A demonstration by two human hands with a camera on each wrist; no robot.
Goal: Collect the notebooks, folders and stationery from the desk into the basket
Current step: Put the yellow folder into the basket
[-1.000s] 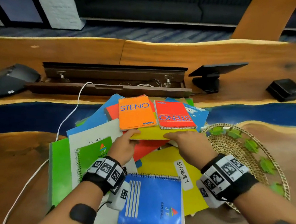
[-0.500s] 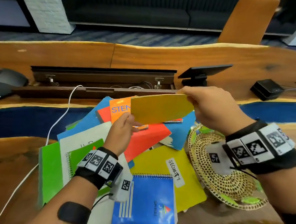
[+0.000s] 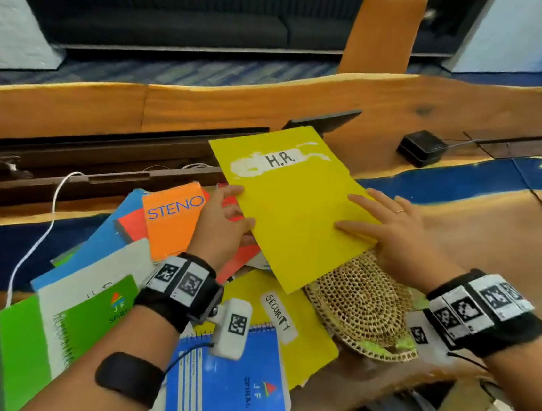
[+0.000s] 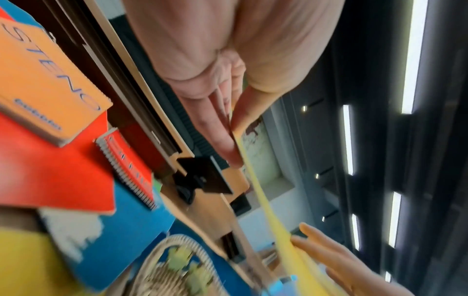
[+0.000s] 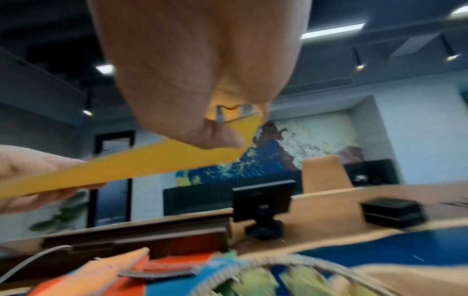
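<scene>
Both hands hold a yellow folder (image 3: 295, 214) labelled "H.R." face up and tilted over the woven basket (image 3: 362, 308), covering the basket's far part. My left hand (image 3: 228, 214) pinches its left edge, thumb on top; the left wrist view shows the folder's edge (image 4: 255, 180) between thumb and fingers (image 4: 217, 128). My right hand (image 3: 372, 216) lays straight fingers on the right edge. In the right wrist view the folder's corner (image 5: 162, 162) sits pinched against the thumb (image 5: 202, 132). An orange STENO pad (image 3: 171, 215) tops the pile on the desk.
The pile at left holds a blue spiral notebook (image 3: 227, 385), a green spiral notebook (image 3: 83, 319), a yellow "SECURITY" folder (image 3: 302, 339) and red and blue covers. A white cable (image 3: 35, 240) runs left. Behind stand an open cable trough (image 3: 101, 154), a small screen (image 3: 322, 120) and a black box (image 3: 421, 147).
Both hands pulled the yellow folder out from under the STENO pads, lifted it, turned its labelled face up and carried it right over the basket.
</scene>
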